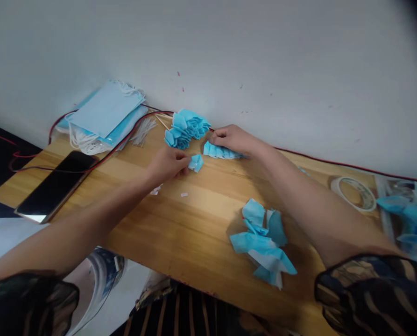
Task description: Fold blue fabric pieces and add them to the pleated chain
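Between the thumb and fingers of my left hand is a small folded light-blue petal, made of mask-like fabric. My right hand is closed at the left end of an overlapping row of folded blue petals, its fingertips on the row's upper edge. Behind and between both hands lies a bunch of blue fabric flowers on thin wooden sticks. Loose blue fabric pieces lie in a crumpled heap nearer to me, below my right forearm.
A stack of blue face masks with white loops sits at the back left, beside thin white strips. A phone lies at the left edge, crossed by a red-black cable. A tape roll and a clear container stand right.
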{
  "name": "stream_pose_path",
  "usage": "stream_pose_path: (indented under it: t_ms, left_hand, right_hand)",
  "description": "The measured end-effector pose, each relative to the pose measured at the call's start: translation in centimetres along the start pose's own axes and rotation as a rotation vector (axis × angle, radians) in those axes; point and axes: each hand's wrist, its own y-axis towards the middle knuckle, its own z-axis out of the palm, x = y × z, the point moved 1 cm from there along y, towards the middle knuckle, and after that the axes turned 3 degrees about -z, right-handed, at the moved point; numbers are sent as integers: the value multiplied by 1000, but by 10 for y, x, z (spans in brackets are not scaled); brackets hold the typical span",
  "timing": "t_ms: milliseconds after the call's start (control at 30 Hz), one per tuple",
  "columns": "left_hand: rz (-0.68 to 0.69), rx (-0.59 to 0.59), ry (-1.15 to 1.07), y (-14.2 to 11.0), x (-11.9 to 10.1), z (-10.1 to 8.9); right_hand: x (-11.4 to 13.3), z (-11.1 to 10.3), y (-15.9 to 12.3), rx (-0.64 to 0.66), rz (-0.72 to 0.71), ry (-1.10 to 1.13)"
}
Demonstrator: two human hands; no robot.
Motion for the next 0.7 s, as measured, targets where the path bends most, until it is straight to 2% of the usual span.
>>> stream_pose_path:
  t_ms: [200,367,433,533,600,700]
  left_hand:
    - [-82,5,-222,17,-1,12]
    - [-90,27,-213,22,-8,18]
    - [-77,25,-140,20,-12,19]
    - [-30,44,91,14,-15,15]
    - [44,36,286,8,-15,10]
    - [177,-42,534,-2,-14,3]
  right_hand:
    - [-7,-18,-27,26,188,112]
    - [8,-12,-44,29,246,147]
    - [13,-7,-47,43,257,191]
    - [15,-2,-47,80,289,273]
    - [13,-1,-48,79,305,290]
    - [10,-1,-50,69,312,273]
